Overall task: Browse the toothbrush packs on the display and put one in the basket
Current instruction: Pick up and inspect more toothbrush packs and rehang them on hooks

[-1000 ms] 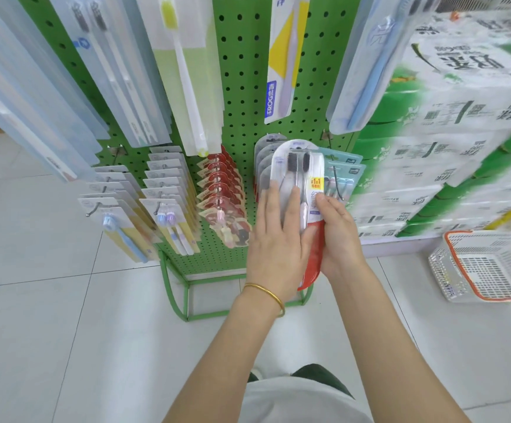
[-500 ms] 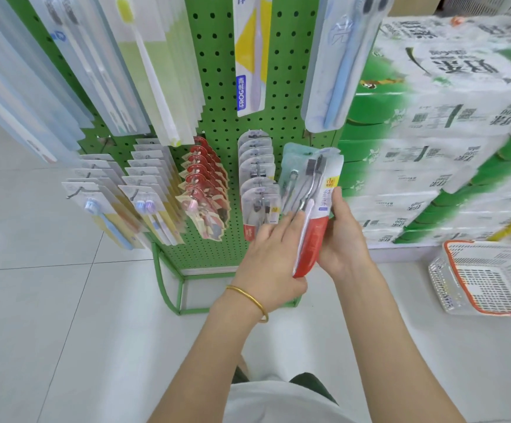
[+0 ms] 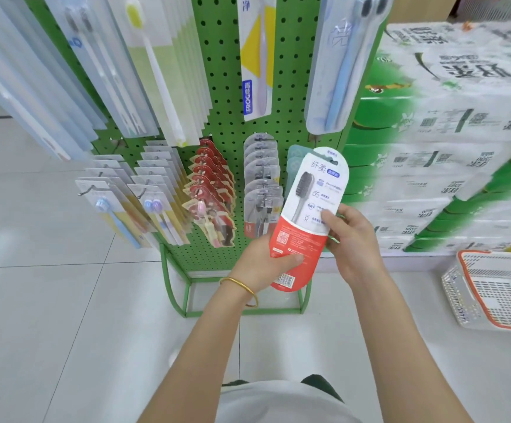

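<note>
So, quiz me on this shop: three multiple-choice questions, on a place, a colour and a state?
1. Where is the basket? A) on a hook B) on boxes C) on the floor.
2. Colour of the pegboard display? A) blue B) green C) red.
3. The red-and-white toothbrush pack is: A) held B) hanging C) in the basket.
1 C, it stands on the floor; 2 B, panel and frame are green; 3 A, left hand and right hand grip it.
</note>
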